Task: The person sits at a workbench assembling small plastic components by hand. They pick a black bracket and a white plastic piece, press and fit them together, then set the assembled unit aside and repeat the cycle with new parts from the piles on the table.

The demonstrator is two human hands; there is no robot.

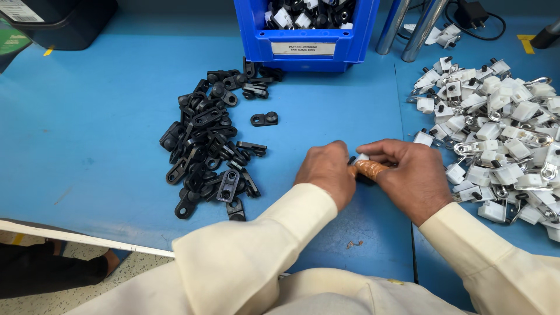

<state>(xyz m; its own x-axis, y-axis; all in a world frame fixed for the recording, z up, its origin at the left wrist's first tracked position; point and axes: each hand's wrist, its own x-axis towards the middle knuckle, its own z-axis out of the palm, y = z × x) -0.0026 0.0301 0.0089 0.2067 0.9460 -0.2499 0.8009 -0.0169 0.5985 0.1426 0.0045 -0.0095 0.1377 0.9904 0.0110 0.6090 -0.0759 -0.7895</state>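
Observation:
My left hand (325, 170) and my right hand (411, 178) meet over the blue table (105, 128), both closed around one small part (361, 158) that shows a bit of white and black between the fingers. An orange-brown wrap covers my right thumb. Most of the part is hidden by my fingers. A pile of black plastic pieces (204, 140) lies left of my hands. A heap of white pieces with metal clips (501, 140) lies to the right, close to my right hand.
A blue bin (303, 35) with mixed black and white parts stands at the back centre. Two metal posts (408, 26) rise behind it on the right. A black box (64, 20) sits at the back left. The table's near edge (81, 238) runs at lower left.

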